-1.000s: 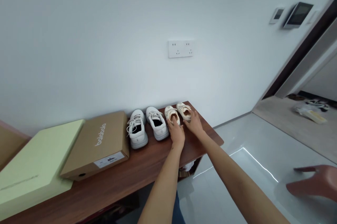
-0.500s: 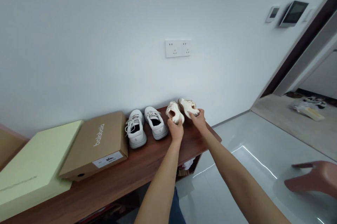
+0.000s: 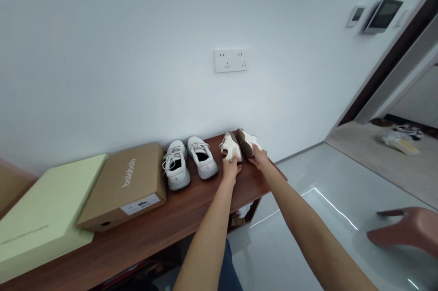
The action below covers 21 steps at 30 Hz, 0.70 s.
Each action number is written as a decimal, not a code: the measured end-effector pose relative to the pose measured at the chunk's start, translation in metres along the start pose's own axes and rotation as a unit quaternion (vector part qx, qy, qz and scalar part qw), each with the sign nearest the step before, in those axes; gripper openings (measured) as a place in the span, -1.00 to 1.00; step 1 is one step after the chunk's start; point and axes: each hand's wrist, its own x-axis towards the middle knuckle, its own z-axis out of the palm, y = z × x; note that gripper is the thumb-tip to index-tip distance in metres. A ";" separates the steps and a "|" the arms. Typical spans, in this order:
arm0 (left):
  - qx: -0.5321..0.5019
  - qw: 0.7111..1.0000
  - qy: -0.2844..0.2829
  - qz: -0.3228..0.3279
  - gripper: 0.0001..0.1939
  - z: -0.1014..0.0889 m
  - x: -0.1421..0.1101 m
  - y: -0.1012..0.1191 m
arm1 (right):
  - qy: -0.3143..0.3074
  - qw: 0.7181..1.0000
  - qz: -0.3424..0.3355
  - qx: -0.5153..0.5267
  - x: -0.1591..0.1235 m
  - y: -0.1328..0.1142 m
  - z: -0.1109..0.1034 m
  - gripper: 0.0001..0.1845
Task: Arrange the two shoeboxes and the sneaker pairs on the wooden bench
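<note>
My left hand (image 3: 232, 167) grips the heel of a small cream sneaker (image 3: 231, 146), its brown sole turned partly to the right. Beside it, my right hand (image 3: 259, 158) is closed around the heel of the matching cream sneaker (image 3: 249, 141), tipped so that its brown sole faces left. The two soles are close together, over the right end of the wooden shelf top (image 3: 191, 209). To the left stand a larger white sneaker (image 3: 202, 158) and its mate (image 3: 176, 165), upright with toes toward the wall.
A brown shoebox (image 3: 126, 186) and a pale green box (image 3: 51, 209) lie on the shelf's left part. The wall behind carries a power socket (image 3: 231, 61). A pink stool (image 3: 407, 229) stands on the glossy floor at right, and shoes lie near the doorway.
Both hands have gone from reaching into the small sneakers to gripping their heels. The sneakers have been tilted onto their sides, showing their soles. The larger pair has stayed in place.
</note>
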 end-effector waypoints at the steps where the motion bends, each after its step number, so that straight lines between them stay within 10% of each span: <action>1: 0.025 0.999 -0.006 -0.021 -0.58 -0.002 -0.001 0.003 | -0.001 1.000 0.015 0.002 0.000 0.000 -0.001 -0.42; 7: 0.106 0.994 -0.020 -0.015 -0.31 -0.029 -0.026 0.006 | -0.036 0.994 0.050 -0.086 -0.009 -0.001 -0.021 -0.38; 12: 0.220 0.951 0.025 0.214 -0.46 -0.102 -0.073 0.003 | 0.115 0.972 -0.092 -0.181 -0.041 0.000 -0.028 -0.31; 17: 0.381 0.775 0.289 0.413 -0.40 -0.151 -0.081 0.028 | 0.040 0.909 -0.350 -0.222 -0.109 0.011 0.044 -0.40; 21: 0.402 0.752 0.367 0.372 -0.22 -0.160 -0.056 0.039 | -0.066 0.874 -0.382 -0.294 -0.140 0.022 0.111 -0.29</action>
